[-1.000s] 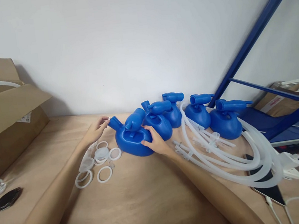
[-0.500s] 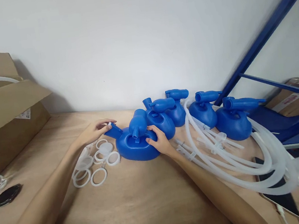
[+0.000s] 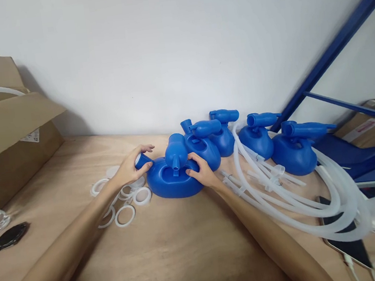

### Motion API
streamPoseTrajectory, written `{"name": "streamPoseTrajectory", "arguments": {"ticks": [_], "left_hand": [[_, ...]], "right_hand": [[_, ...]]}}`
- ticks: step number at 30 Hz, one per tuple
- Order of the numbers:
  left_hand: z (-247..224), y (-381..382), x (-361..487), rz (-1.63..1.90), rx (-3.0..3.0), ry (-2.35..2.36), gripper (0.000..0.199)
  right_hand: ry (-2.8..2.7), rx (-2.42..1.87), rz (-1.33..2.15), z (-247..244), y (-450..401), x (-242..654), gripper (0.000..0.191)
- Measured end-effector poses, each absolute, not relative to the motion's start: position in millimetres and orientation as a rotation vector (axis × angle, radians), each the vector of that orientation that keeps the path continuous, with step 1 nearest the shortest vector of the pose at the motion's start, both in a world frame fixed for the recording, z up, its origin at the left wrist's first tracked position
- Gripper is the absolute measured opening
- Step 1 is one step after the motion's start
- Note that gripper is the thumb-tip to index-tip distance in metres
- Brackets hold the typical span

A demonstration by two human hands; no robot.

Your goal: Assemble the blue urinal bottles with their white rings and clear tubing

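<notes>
A blue plastic urinal bottle (image 3: pixel 173 188) lies in front of me, its neck (image 3: pixel 142 161) pointing left. My left hand (image 3: pixel 132 165) curls round that neck, thumb on the near side and some fingers stretched past it. Something pale shows at the mouth of the neck, too small to make out. On the right end of the bottle, my right hand (image 3: pixel 202 169) grips the handle side, its fingertips partly hidden. A loose blue funnel-shaped piece (image 3: pixel 175 151) rests on top of the bottle. Several white rings (image 3: pixel 125 216) and clear discs lie under and beside my left forearm.
Several similar blue bottles (image 3: pixel 294 157) stand at the back right, topped with blue pieces. Coiled translucent tubing (image 3: pixel 347 228) lies on the right, over a phone (image 3: pixel 353 248). A cardboard box (image 3: pixel 12 162) stands left, near a dark object (image 3: pixel 13 236). A blue metal frame (image 3: pixel 333 45) rises at right.
My left hand has shifted from fingertip contact at the neck's mouth to wrapping round the neck, its forearm now covering more rings. My right hand stays on the bottle. The view has shifted slightly.
</notes>
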State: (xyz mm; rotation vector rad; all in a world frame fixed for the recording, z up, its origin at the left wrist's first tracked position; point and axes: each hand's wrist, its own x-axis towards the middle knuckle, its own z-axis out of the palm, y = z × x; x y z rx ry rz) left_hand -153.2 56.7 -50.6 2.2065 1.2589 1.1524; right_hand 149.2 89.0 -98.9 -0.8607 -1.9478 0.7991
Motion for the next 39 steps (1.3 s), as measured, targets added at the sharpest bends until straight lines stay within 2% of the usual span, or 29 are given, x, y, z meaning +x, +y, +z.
{"name": "streamPoseTrajectory", "arguments": {"ticks": [13, 20, 26, 33, 36, 39], "left_hand": [[-51, 45, -151, 1.108, 2.292, 1.158, 0.029], [-54, 39, -147, 1.147, 2.311, 1.222, 0.045], [-54, 36, -133, 1.271, 2.217, 1.385, 0.026], [-56, 40, -125, 1.312, 2.078, 1.605, 0.02], [-56, 44, -123, 1.286, 2.043, 1.635, 0.023], [-46, 49, -132, 1.183, 2.044, 1.576, 0.035]], "right_hand": [[-1.984, -0.807, 0.891, -94, 105, 155, 0.022], [-1.965, -0.778, 0.922, -94, 107, 156, 0.022], [-1.919, -0.8, 0.903, -97, 103, 155, 0.022], [-1.879, -0.842, 0.858, -99, 99, 152, 0.026], [-1.859, -0.871, 0.83, -100, 98, 151, 0.029], [-1.851, -0.892, 0.813, -102, 99, 151, 0.032]]}}
